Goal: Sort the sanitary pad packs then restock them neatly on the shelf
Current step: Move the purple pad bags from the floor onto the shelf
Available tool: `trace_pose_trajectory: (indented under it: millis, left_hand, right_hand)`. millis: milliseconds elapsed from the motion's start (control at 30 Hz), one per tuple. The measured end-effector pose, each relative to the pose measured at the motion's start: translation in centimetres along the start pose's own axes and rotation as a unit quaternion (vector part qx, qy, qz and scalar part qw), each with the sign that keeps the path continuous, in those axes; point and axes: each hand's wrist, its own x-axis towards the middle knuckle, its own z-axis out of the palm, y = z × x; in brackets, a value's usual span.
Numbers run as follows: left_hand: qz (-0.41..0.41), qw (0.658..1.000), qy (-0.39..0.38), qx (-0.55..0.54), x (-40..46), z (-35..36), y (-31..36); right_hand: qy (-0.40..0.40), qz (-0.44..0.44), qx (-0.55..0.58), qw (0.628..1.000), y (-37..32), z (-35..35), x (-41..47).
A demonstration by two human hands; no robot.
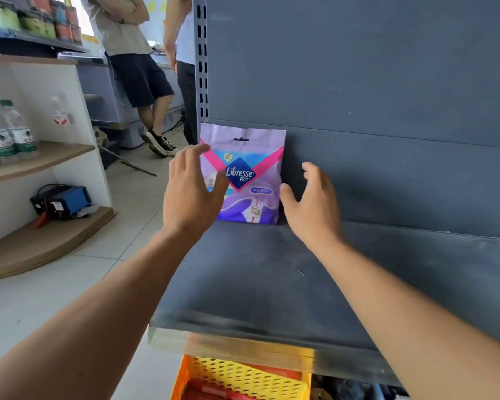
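A purple sanitary pad pack (250,180) with a pink chevron and a blue Libresse label stands upright at the back left of the grey shelf (257,284), leaning on the back panel. My left hand (191,192) hovers just in front of its left side, fingers spread, covering part of the pack. At the pack's right edge is my right hand (312,200), fingers apart and slightly curled, holding nothing. Neither hand grips the pack.
A yellow perforated basket (243,379) with red packs sits below the shelf's front edge. A slotted upright (201,59) bounds the shelf on the left. Two persons (139,67) stand in the aisle beyond. A wooden corner shelf (41,160) with water bottles stands at left.
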Motion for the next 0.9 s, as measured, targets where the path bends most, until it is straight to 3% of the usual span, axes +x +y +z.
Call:
trace_pose_trajectory:
  millis: [200,400,633,800,900]
  left_hand:
    - [0.092,0.987,-0.119,-0.050,-2.8,1.8,10.5]
    - [0.159,0.957,-0.240,-0.043,-8.9,7.1,20.8]
    - [0.247,0.879,-0.366,-0.181,-21.8,14.4,34.7]
    - [0.243,0.797,-0.502,-0.231,-34.5,20.5,41.7]
    - [0.202,0.742,-0.606,-0.203,-43.0,24.1,43.2]
  right_hand:
    - [0.026,-0.096,-0.086,0.991,2.4,-10.4,-3.6]
    - [0.028,-0.051,-0.205,0.977,8.8,-22.3,-8.6]
    - [0.096,0.095,-0.280,0.951,19.1,-37.7,-19.4]
    - [0.117,0.263,-0.284,0.915,27.4,-44.8,-30.3]
    - [0.128,0.380,-0.234,0.886,32.2,-46.3,-37.9]
